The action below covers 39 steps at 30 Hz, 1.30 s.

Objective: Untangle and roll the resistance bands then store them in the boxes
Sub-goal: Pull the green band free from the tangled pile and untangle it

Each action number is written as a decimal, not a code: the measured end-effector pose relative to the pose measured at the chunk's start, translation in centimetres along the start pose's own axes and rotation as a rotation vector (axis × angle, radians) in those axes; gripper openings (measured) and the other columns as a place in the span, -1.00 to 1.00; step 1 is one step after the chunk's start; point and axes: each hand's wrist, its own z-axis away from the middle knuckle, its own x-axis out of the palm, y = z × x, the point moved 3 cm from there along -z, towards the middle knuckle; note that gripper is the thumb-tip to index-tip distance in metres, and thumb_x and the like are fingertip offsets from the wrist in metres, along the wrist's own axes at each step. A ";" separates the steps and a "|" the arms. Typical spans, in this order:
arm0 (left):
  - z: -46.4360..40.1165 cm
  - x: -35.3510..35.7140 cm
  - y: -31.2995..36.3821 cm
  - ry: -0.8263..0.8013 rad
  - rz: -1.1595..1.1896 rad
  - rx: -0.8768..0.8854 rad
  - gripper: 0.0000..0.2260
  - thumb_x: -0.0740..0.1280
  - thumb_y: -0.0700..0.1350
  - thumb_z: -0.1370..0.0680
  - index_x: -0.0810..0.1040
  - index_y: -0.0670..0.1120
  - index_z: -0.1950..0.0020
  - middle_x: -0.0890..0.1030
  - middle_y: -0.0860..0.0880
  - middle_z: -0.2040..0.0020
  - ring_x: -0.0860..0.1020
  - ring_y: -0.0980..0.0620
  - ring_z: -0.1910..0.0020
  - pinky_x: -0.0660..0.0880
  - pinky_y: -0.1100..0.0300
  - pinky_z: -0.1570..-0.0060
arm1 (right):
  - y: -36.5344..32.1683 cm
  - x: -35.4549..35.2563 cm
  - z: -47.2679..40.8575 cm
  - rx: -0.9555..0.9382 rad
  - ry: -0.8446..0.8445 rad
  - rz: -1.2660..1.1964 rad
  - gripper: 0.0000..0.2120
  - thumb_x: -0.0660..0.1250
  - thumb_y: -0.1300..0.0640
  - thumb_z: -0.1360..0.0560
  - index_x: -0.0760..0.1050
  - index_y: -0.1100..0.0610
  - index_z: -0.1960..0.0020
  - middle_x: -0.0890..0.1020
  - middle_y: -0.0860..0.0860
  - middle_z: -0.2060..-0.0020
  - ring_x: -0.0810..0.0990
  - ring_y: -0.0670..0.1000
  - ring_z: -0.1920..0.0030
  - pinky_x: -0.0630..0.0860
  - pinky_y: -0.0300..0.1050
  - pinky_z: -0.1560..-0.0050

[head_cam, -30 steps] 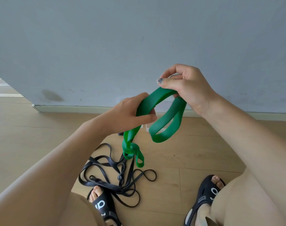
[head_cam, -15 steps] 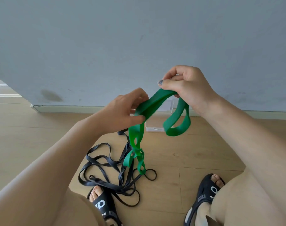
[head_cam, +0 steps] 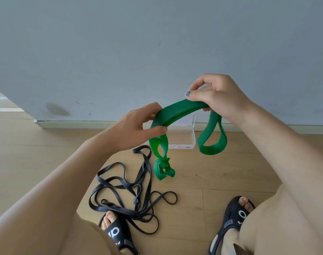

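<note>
A wide green resistance band (head_cam: 177, 113) stretches in the air between both hands. My left hand (head_cam: 138, 126) pinches it at the left, and below that grip the band hangs twisted into a knot (head_cam: 163, 169). My right hand (head_cam: 217, 96) grips its other end, from which a loose loop (head_cam: 212, 138) dangles. Thin black bands (head_cam: 131, 196) lie tangled on the wooden floor below. A clear plastic box (head_cam: 184, 138) sits open on the floor by the wall, partly hidden behind the green band.
A grey wall (head_cam: 157, 52) with a pale skirting rises just behind the box. My feet in black sandals rest at the bottom, the left sandal (head_cam: 116, 234) touching the black tangle, the right sandal (head_cam: 232, 218) apart from it. Bare wooden floor (head_cam: 37, 153) spreads to the left.
My hands have drawn apart, pulling the green band longer between them. The knotted end has lifted off the black tangle, and the clear box has come into sight.
</note>
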 end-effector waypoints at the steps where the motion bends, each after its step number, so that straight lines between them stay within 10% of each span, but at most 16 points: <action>1: 0.0 0.0 0.0 -0.012 0.018 0.009 -0.87 0.39 -0.05 -0.61 0.46 -0.02 -0.04 0.58 0.10 0.07 0.61 0.08 -0.11 0.53 -0.02 -0.23 | 0.2 -0.1 0.0 0.005 -0.004 0.046 -0.90 0.47 0.08 -0.53 0.62 0.10 0.05 0.67 -0.07 0.36 0.57 -0.14 0.35 0.46 -0.34 0.30; 7: -0.6 0.5 0.8 0.010 -0.004 0.028 -0.84 0.41 0.00 -0.61 0.47 -0.02 0.00 0.46 -0.04 0.22 0.49 -0.02 0.21 0.51 0.15 0.10 | 0.1 1.5 0.9 -0.036 -0.178 0.096 -0.64 0.34 -0.24 -0.55 0.67 0.04 0.02 0.74 0.08 0.10 0.68 0.18 -0.04 0.54 0.16 -0.20; 13: -1.0 0.7 0.8 0.030 -0.028 -0.009 -0.68 0.44 0.18 -0.47 0.49 -0.02 -0.01 0.56 -0.08 0.21 0.56 -0.10 0.19 0.57 -0.14 0.05 | 0.0 2.7 1.0 -0.098 -0.177 0.205 -0.49 0.42 -0.21 -0.54 0.50 0.27 0.18 0.36 -0.02 0.44 0.34 -0.07 0.42 0.26 -0.13 0.32; 17: -1.1 2.0 0.0 -0.101 -0.218 -0.077 -0.72 0.54 0.10 -0.45 0.46 0.09 0.06 0.59 0.08 0.18 0.57 0.27 0.15 0.49 0.35 0.11 | -0.5 2.8 0.9 -0.088 -0.161 0.020 -0.53 0.42 -0.07 -0.57 0.43 0.33 0.18 0.37 0.07 0.32 0.37 0.03 0.28 0.34 -0.04 0.13; 21: -1.2 3.1 -0.3 -0.068 -0.220 -0.120 -0.68 0.51 0.01 -0.51 0.35 0.04 0.18 0.41 0.11 0.35 0.37 0.17 0.40 0.34 0.33 0.36 | -0.8 1.9 0.8 -0.101 -0.093 -0.073 -0.56 0.41 -0.11 -0.56 0.46 0.26 0.21 0.40 0.10 0.30 0.41 0.04 0.25 0.38 0.00 0.08; 28: -0.2 -0.4 -0.9 0.066 0.016 -0.124 -0.75 0.56 -0.16 -0.48 0.57 0.07 -0.03 0.61 0.24 0.23 0.58 0.23 0.21 0.49 0.36 0.16 | 0.5 -0.5 0.6 -0.012 -0.017 0.156 -0.56 0.39 -0.06 -0.59 0.49 0.34 0.14 0.37 -0.01 0.40 0.40 -0.04 0.31 0.31 -0.15 0.26; 33: 0.0 0.0 -0.3 0.055 0.067 -0.107 -0.56 0.59 0.03 -0.39 0.42 0.06 -0.11 0.70 -0.02 0.03 0.68 -0.10 0.05 0.66 -0.03 -0.03 | 0.7 -0.7 0.8 0.013 -0.012 0.144 -0.55 0.37 -0.04 -0.60 0.46 0.38 0.11 0.35 0.08 0.31 0.39 0.04 0.24 0.32 -0.11 0.21; 39: -0.1 0.4 0.2 0.072 0.041 -0.084 -0.54 0.48 0.15 -0.35 0.29 0.07 -0.05 0.70 -0.05 -0.08 0.68 -0.05 -0.08 0.64 0.07 -0.15 | 0.6 -0.6 0.7 0.024 -0.009 0.087 -0.56 0.36 -0.05 -0.61 0.46 0.37 0.11 0.37 0.09 0.29 0.40 0.04 0.23 0.27 -0.08 0.24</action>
